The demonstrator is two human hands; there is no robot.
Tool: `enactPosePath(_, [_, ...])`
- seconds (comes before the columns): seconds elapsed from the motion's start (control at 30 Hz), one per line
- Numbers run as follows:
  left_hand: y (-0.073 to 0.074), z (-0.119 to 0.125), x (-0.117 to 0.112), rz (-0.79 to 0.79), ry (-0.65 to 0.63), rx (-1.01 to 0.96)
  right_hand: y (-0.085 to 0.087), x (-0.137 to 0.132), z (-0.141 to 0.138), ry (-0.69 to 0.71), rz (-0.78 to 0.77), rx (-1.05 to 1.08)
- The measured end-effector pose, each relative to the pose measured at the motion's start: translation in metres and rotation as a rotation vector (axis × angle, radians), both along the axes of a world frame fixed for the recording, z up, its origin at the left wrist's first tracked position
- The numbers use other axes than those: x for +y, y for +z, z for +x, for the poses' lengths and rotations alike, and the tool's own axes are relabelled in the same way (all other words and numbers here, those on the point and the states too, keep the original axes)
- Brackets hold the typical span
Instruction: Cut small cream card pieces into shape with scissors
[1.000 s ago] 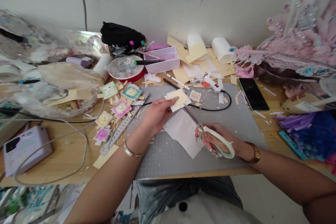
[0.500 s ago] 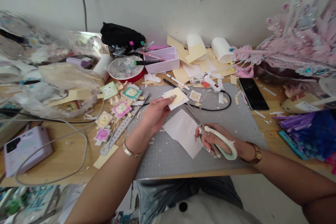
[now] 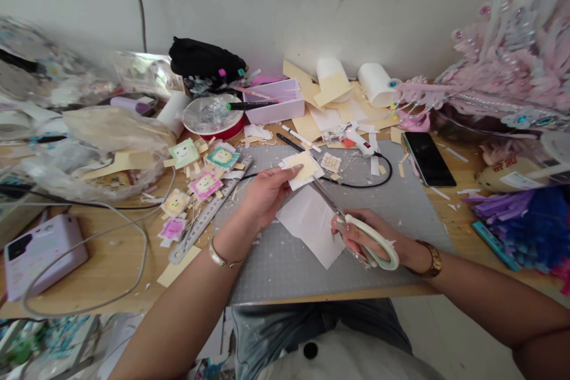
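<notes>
My left hand (image 3: 271, 191) pinches a small square of layered paper (image 3: 304, 170), pale yellow on top with a white border. My right hand (image 3: 369, 234) grips white-handled scissors (image 3: 374, 237), fingers through the loops. The blades reach up and left to the square's lower right edge. Below them a white sheet of paper (image 3: 307, 222) lies on the grey cutting mat (image 3: 285, 279). Left of my left hand are several small coloured squares with drawn faces, among them a pink one (image 3: 205, 183), and a metal ruler (image 3: 205, 214).
A glue gun (image 3: 360, 141) with a black cord lies behind my hands, near a small patterned square (image 3: 331, 162). A phone (image 3: 428, 159) rests to the right. Farther back stand a lilac box (image 3: 276, 108) and a red-rimmed tin (image 3: 218, 130). Paper scraps are scattered about.
The paper square has turned slightly in my left hand, and the scissor blades have drawn closer together at its edge. Both hands stay in nearly the same place.
</notes>
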State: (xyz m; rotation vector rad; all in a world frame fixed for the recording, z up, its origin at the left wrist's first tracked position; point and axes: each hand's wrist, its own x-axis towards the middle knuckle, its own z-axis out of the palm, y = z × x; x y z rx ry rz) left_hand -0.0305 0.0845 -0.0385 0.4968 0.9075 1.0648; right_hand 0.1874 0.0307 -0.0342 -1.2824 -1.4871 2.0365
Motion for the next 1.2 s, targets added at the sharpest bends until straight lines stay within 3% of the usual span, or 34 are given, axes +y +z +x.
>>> enactPosePath(0.3, [0.0, -0.001, 0.0, 0.002, -0.011, 0.017, 0.008, -0.001, -0.004, -0.007, 0.058, -0.052])
enactPosePath(0.47, [-0.002, -0.003, 0.004, 0.028, 0.043, 0.013, 0.0, -0.002, 0.001, 0.053, 0.063, -0.01])
enactPosePath(0.8, [-0.002, -0.002, 0.001, 0.04, -0.002, -0.008, -0.01, -0.001, 0.006, 0.028, 0.017, 0.094])
enactPosePath(1.2, [0.001, -0.001, 0.0, 0.016, -0.024, 0.02, 0.005, 0.0, -0.003, -0.009, 0.021, -0.044])
